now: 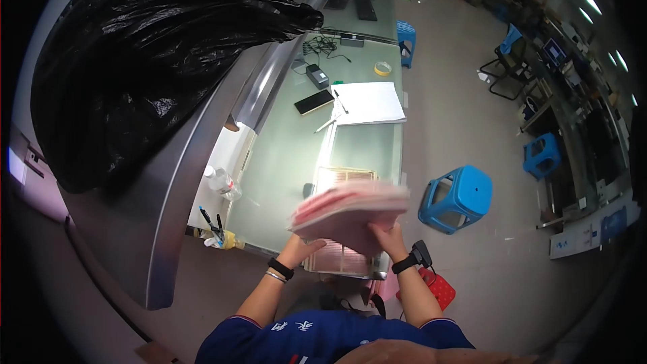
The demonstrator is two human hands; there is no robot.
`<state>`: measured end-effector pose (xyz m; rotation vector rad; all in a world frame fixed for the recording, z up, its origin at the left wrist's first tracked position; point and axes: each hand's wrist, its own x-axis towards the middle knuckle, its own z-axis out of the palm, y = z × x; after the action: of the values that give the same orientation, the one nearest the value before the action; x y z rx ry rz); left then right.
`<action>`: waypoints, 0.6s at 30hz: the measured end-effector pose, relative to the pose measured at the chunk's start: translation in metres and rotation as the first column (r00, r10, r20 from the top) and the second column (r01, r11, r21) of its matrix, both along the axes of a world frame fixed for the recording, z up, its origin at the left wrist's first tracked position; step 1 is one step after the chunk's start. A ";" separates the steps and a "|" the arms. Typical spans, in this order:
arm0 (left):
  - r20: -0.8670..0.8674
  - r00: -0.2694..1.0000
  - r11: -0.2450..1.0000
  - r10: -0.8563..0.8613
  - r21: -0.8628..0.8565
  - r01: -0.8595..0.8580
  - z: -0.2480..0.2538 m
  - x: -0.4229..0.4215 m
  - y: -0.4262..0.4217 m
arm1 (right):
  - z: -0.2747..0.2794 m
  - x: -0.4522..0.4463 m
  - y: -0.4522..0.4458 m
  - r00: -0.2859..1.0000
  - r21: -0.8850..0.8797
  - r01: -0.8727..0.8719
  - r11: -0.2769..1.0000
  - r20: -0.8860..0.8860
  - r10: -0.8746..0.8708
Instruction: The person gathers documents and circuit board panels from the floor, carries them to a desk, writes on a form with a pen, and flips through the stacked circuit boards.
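Observation:
A thick stack of pink sheets (pixel 350 212), blurred by motion, is held over the near end of the glass-topped table (pixel 269 182). My right hand (pixel 387 239) grips its right side, with the thumb on top. At the stack's lower left is my left hand (pixel 301 249), its thumb stretched out and its other fingers hidden. Beneath the stack lies a frame or tray with pinkish sheets (pixel 340 259), partly covered.
Farther up the table are white paper (pixel 369 103), a phone (pixel 314 102), a tape roll (pixel 383 69) and cables. A black plastic bag (pixel 148 61) covers a metal machine at left. A bottle (pixel 222 183) and pens stand left; a blue stool (pixel 465 195) stands right.

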<state>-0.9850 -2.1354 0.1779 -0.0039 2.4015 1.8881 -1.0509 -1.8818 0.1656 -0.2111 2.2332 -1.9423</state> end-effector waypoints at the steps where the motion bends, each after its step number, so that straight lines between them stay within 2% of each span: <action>1: 0.095 0.995 0.994 0.016 0.104 -0.026 0.003 0.002 -0.002 | 0.017 -0.003 -0.002 0.999 -0.024 0.019 1.000 0.031 -0.019; 2: 0.192 0.981 0.977 0.022 0.205 -0.062 0.006 0.005 -0.004 | 0.025 -0.003 -0.002 0.997 -0.045 0.039 0.998 0.065 -0.036; 4: 0.147 0.989 0.971 0.008 0.236 -0.042 0.005 0.012 -0.017 | 0.013 -0.006 0.006 0.972 -0.173 0.008 0.985 0.231 0.033; 6: 0.341 0.929 0.797 -0.142 0.596 -0.097 -0.016 0.023 -0.023 | 0.017 -0.005 -0.001 0.956 -0.368 0.065 0.928 0.288 0.048; 7: 0.340 0.929 0.759 -0.146 0.641 -0.115 -0.009 0.029 -0.015 | 0.012 -0.005 -0.003 0.958 -0.363 0.054 0.930 0.282 0.055; 8: 0.334 0.932 0.755 -0.143 0.646 -0.116 -0.015 0.033 -0.011 | 0.004 -0.005 -0.005 0.962 -0.319 0.059 0.946 0.270 0.031; 10: 0.333 0.940 0.831 -0.074 0.541 -0.126 -0.028 0.040 -0.003 | -0.002 -0.005 -0.006 0.965 -0.267 0.057 0.962 0.262 0.016; 12: 0.408 0.910 0.796 -0.076 0.575 -0.191 -0.029 0.045 -0.003 | -0.002 -0.005 -0.010 0.949 -0.206 0.054 0.977 0.314 0.014; 14: 0.431 0.897 0.631 -0.096 0.724 -0.280 -0.029 0.046 -0.003 | 0.004 -0.007 -0.008 0.937 -0.207 0.034 0.978 0.347 0.041; 18: 0.426 0.900 0.651 -0.085 0.708 -0.274 -0.026 0.035 -0.006 | 0.000 -0.012 -0.011 0.930 -0.238 -0.030 0.971 0.349 0.114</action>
<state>-0.9501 -2.1415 0.1521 -0.4499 1.2112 2.4705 -1.0630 -1.8924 0.1655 0.0342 1.7482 -2.0058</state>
